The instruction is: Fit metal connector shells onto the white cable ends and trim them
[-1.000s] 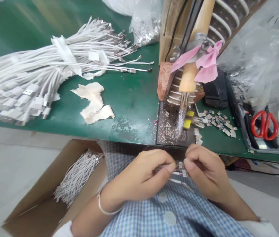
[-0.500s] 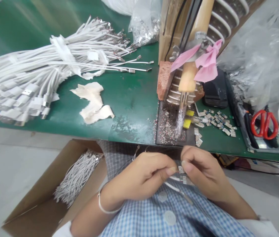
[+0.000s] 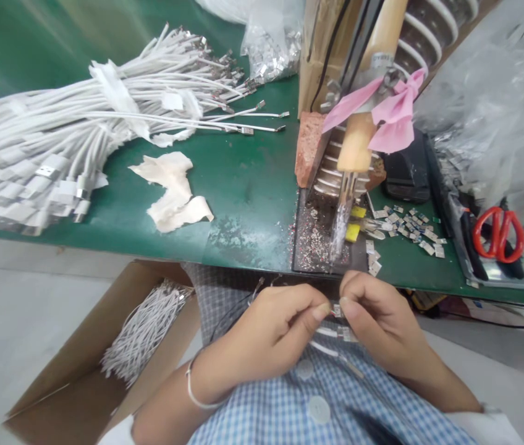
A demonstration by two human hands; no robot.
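Observation:
My left hand (image 3: 280, 330) is closed in a pinch between thumb and forefinger, on what looks like the end of a white cable. Facing it, my right hand (image 3: 380, 318) pinches a small metal connector (image 3: 337, 310) that bridges the gap between my fingertips. Just below hang white cables (image 3: 323, 348), one ending in a metal USB-type plug (image 3: 347, 334) close to my right fingers. Both hands are over my lap, at the table's front edge. Above them, a wooden-handled soldering iron (image 3: 357, 145) is clamped with its tip pointing down. My fingers partly hide the connector.
White cables lie bundled (image 3: 118, 102) on the green table (image 3: 253, 179), beside a torn cloth piece (image 3: 169, 191). Loose connector parts (image 3: 413, 225), red-handled scissors (image 3: 498, 233) and plastic bags (image 3: 489, 93) are at right. A cardboard box (image 3: 76, 334) with cables stands below left.
The view has shifted slightly. Both hands keep their pinch in nearly the same place, and the small connector between them has turned or shifted a little.

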